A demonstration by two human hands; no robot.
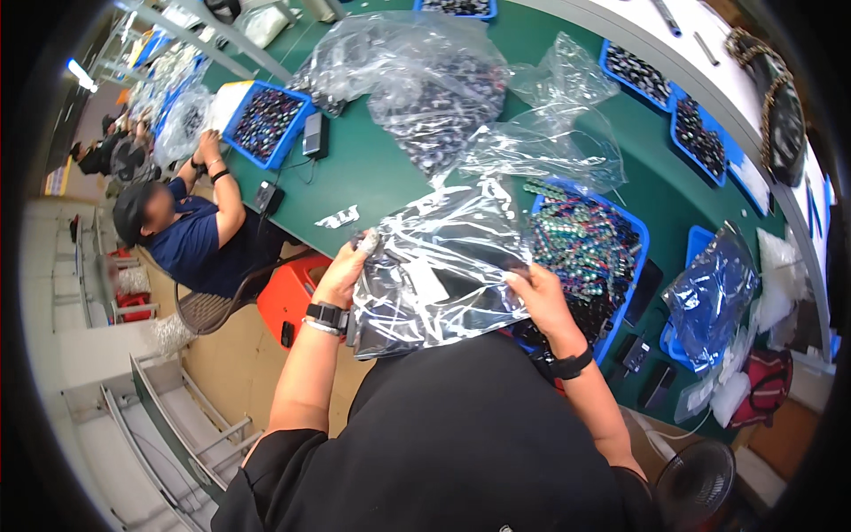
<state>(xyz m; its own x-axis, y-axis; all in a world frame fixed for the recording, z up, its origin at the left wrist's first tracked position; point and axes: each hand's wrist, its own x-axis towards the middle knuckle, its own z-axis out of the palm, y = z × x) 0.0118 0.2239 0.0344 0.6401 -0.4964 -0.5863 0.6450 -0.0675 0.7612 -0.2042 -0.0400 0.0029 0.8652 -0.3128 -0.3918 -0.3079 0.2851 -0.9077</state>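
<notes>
1. Above your lap, at the near edge of the desk (377,191), a clear plastic bag (452,235) was stretched between your two hands.
2. Your left hand (341,273) pinched the bag's left side near its upper corner.
3. Your right hand (538,294) pinched the bag's right side between thumb and fingers, close to the blue tray (645,238).
4. A white patch (425,279) showed on or in the bag; glare and creases hid anything else inside, and you couldn't have told whether its mouth was open.
5. Glossy coloured beads (585,235) lay heaped in the tray, outside your bag.
6. Farther across the desk lay a larger clear bag of dark pieces (443,111), with crumpled clear plastic (554,142) beside it.
7. Judging by this, you had the bag lifted and spread, so that much was done; the heaped beads looked unbagged, and how much remained for your bag couldn't be told.
</notes>
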